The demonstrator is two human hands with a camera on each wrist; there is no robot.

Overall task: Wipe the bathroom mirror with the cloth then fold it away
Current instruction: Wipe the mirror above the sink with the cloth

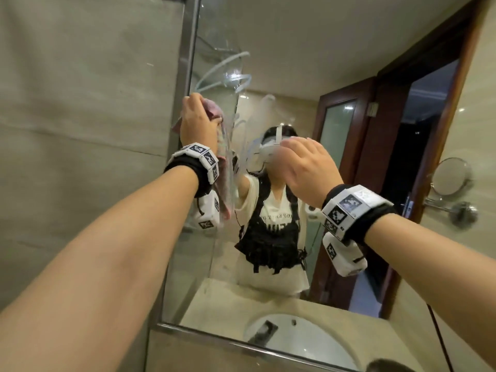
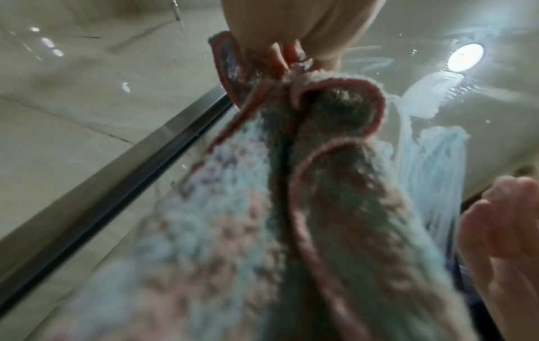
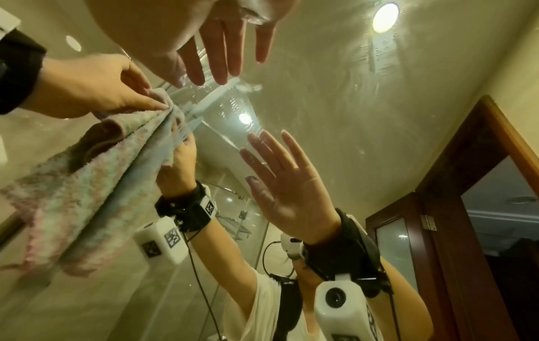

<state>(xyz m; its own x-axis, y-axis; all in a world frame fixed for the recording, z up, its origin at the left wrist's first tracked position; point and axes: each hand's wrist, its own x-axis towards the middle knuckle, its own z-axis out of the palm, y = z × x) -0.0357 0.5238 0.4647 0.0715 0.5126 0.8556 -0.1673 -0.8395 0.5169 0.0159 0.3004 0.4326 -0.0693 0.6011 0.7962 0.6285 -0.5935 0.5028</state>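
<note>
Two hands near the mirror [image 1: 308, 76]: left hand [image 1: 197, 122] pinches the cloth [image 1: 224, 170] against it; right hand [image 1: 308, 167] beside, fingers [image 3: 224, 53] spread.

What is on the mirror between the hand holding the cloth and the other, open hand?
Streaky white smears on the mirror glass, nothing solid. The head view shows them between the left hand, which grips the cloth, and the open right hand.
</note>
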